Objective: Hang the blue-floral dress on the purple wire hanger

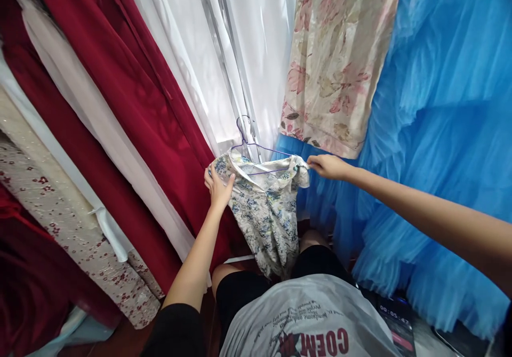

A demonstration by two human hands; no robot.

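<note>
A small floral garment (266,210) in white, blue and green hangs on a thin purple wire hanger (256,146) in front of me. My left hand (218,186) grips the garment's left shoulder, fingers closed on the cloth. My right hand (328,166) pinches the right shoulder where it meets the hanger's end. The garment droops down over my knees.
Dark red gowns (132,96) and a white one hang on the left, with a beaded floral dress (60,213) lower left. White curtains (240,53) hang behind. A cream floral dress (340,64) and a blue tulle gown (448,133) hang on the right. A phone (398,319) lies at the lower right.
</note>
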